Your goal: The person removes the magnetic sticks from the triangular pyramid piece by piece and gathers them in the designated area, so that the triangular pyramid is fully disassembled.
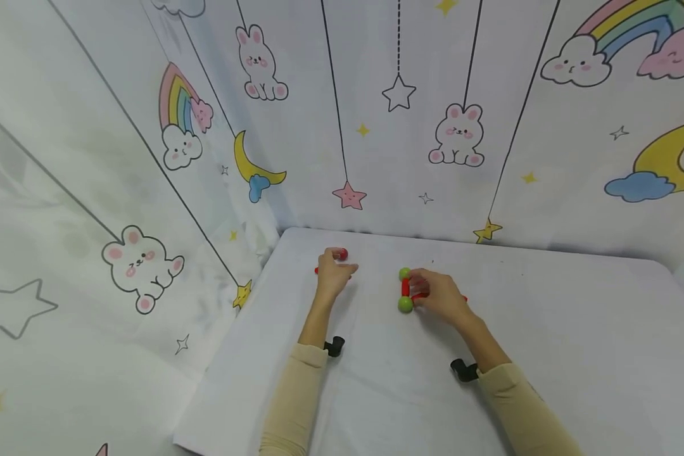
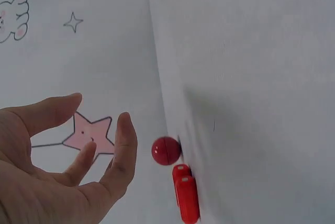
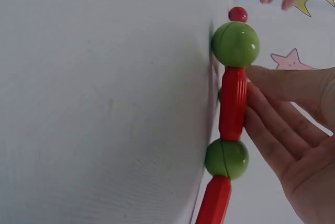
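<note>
No lettering seems readable in any view.

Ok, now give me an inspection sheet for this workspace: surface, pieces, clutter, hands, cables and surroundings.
Surface: pale table, flat-looking.
Job's things: red ball beside loose red rods; further right, green balls and more rods touching end to end.
Clutter: nothing seen.
Hands: left hand near the red ball, holding nothing; right hand at the green-and-red chain, grip unclear. Black fittings at both wrists.
Cables: nothing seen.
Surroundings: white backdrop printed with rabbits and rainbows.
</note>
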Demonstrator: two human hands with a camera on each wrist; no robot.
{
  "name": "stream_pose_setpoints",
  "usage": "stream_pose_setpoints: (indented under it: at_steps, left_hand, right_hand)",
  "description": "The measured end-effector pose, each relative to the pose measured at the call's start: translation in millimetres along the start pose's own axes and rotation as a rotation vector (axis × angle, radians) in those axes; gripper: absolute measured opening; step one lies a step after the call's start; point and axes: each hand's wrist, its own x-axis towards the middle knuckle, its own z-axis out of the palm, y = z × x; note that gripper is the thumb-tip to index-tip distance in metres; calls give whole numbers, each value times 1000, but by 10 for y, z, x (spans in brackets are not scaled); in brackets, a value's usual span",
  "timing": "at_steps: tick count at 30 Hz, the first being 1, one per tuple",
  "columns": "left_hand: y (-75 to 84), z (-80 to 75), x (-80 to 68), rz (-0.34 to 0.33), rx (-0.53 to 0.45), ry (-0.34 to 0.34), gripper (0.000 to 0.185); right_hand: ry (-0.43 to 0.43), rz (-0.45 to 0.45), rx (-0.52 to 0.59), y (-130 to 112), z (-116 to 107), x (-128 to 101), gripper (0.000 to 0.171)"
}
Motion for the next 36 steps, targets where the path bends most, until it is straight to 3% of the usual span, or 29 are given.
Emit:
stream_pose_setpoints:
  at_steps: [7,16,22,29,36]
  left_hand:
    - [44,294,-163,-20,9,-156,55]
    - [46,566,-258,-83,-45,-286,61]
    - [12,674,-326,-81,-60,-365,66]
    - [-26,729,-307,-36,-26,-363,65]
    - [-21,715,-311,-39,-4,-344,65]
  right_hand:
    - [-20,-22,-119,75,101,63,59]
    - [19,-91,-123,71,155,123,59]
    - [28,-128,-125,88,217,156,62]
    - [25,-150,-112,103,249,180,61]
    - [37,-192,-69,59,252,182,58]
